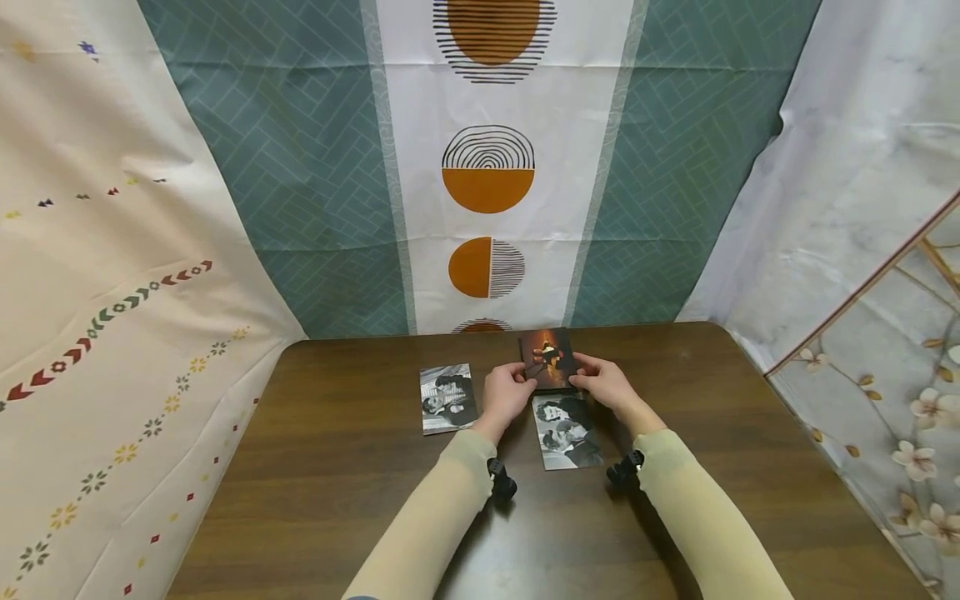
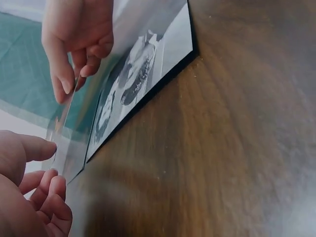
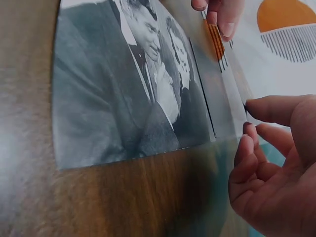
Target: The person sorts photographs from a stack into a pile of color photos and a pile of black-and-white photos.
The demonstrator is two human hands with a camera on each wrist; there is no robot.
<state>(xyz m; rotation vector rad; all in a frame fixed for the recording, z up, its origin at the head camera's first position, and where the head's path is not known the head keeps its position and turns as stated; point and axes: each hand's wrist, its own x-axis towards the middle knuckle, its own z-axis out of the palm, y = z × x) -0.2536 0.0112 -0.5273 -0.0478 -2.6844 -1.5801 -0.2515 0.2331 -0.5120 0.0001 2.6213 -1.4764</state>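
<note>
My left hand (image 1: pixel 507 393) and right hand (image 1: pixel 606 383) pinch the two near corners of a dark glossy picture card (image 1: pixel 547 360) with a glowing orange figure on it. In the left wrist view the card is tilted, almost edge-on, between the thumb and fingers of the left hand (image 2: pixel 29 182) and the right hand (image 2: pixel 79 37). Just on the near side of it lies a black-and-white photo (image 1: pixel 566 433) of people, face up on the table; the right wrist view shows this photo (image 3: pixel 148 89) close. Another black-and-white photo (image 1: pixel 448 400) lies left of my left hand.
The brown wooden table (image 1: pixel 337 500) ends at a patterned curtain (image 1: pixel 487 192) just behind the picture card. Printed cloths hang at the left (image 1: pixel 135 292) and right (image 1: pixel 847 250). A small black camera sits on each wrist, over cream sleeves (image 1: pixel 435 517).
</note>
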